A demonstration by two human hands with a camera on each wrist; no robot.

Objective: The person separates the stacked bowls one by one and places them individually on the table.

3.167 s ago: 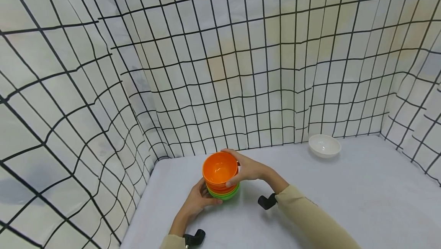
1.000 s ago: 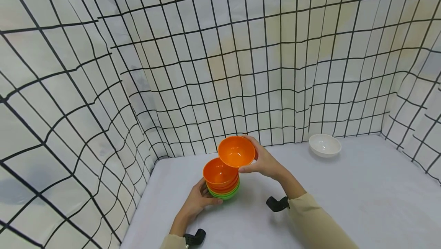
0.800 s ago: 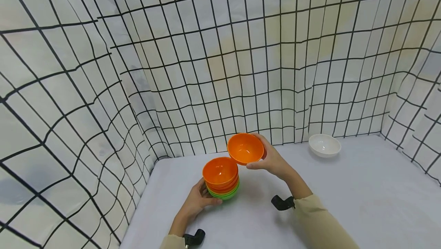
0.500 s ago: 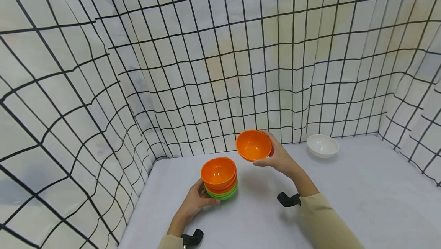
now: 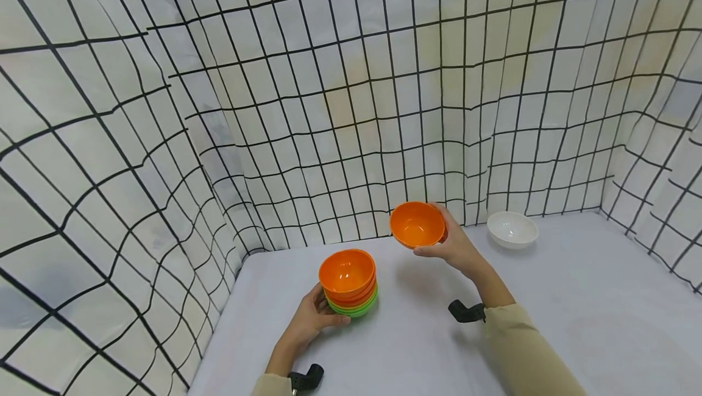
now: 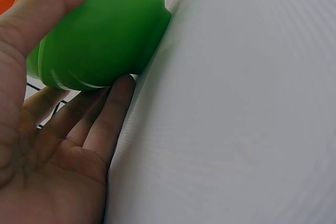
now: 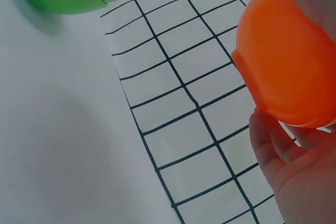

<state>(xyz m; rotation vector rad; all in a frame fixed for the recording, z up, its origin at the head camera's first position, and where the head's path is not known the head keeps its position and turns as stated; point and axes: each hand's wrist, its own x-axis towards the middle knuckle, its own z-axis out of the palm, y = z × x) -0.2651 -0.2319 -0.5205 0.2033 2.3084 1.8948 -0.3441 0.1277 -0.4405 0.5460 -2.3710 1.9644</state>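
Note:
In the head view my right hand (image 5: 459,253) holds an orange bowl (image 5: 415,228) in the air, thumb at the near rim and fingers behind. The bowl tilts toward the head camera, and its inside looks bare. To the left, my left hand (image 5: 307,321) grips the low part of a stack of nested bowls (image 5: 347,274) standing on the table. Orange bowls sit on top of that stack, with yellow and green ones below. Seen from the left wrist, the thumb and fingers lie on either side of the green bowl (image 6: 105,35). The right wrist view shows the lifted orange bowl's underside (image 7: 289,56).
A white bowl (image 5: 512,230) stands on the white-covered table (image 5: 406,347) at the back right. White sheeting with a black grid (image 5: 351,103) rises behind the table and along both sides.
My right hand has lifted the top orange bowl off the stack and carried it right and slightly back. My left hand has stayed at the stack. The head view has shifted slightly.

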